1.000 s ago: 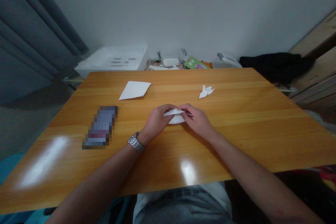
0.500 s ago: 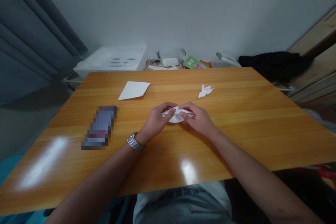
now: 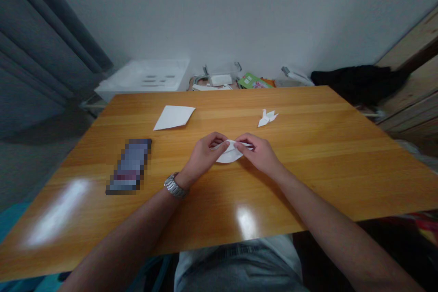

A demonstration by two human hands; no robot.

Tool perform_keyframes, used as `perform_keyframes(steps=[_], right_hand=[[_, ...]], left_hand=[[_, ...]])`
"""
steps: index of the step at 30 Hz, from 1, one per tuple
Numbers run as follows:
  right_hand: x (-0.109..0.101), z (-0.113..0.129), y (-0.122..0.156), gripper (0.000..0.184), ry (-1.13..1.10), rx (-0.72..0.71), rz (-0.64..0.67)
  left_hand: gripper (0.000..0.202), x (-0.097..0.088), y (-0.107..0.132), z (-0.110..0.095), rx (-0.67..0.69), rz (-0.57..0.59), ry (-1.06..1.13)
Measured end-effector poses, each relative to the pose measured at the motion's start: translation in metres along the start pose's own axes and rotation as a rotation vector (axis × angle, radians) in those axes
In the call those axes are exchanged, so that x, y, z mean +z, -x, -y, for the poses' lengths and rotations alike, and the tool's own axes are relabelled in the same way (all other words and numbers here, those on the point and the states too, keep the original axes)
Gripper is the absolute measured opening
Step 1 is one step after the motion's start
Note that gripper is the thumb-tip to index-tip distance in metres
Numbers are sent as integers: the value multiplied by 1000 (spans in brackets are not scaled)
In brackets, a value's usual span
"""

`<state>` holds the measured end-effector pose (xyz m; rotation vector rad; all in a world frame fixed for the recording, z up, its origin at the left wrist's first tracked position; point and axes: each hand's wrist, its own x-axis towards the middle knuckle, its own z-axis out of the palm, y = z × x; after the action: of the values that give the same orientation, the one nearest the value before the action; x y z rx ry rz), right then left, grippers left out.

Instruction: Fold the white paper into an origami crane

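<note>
A small piece of folded white paper (image 3: pixel 228 154) is held just above the middle of the wooden table (image 3: pixel 308 169). My left hand (image 3: pixel 204 156), with a metal watch on its wrist, pinches the paper's left side. My right hand (image 3: pixel 258 154) pinches its right side, fingers closed on the upper edge. Both hands meet over the paper and hide part of it.
A flat white sheet (image 3: pixel 174 117) lies at the far left of the table. A finished white origami figure (image 3: pixel 267 117) sits at the far right. A blurred-out dark object (image 3: pixel 129 166) lies to the left of my hands. Clutter and a dark cloth (image 3: pixel 356 80) lie behind the table.
My fingers have shifted slightly along the paper's upper edge, and the paper's lower part now shows more rounded. Hands stay in the same spot.
</note>
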<state>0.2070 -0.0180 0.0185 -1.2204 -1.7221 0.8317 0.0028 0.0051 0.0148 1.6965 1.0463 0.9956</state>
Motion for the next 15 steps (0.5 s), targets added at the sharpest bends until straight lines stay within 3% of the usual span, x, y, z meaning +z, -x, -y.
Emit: perform_keyframes(steps=[15], right_hand=[[-1,0,2,18,-19,0,26]], left_hand=[[23,-2,0,-4,13,7,7]])
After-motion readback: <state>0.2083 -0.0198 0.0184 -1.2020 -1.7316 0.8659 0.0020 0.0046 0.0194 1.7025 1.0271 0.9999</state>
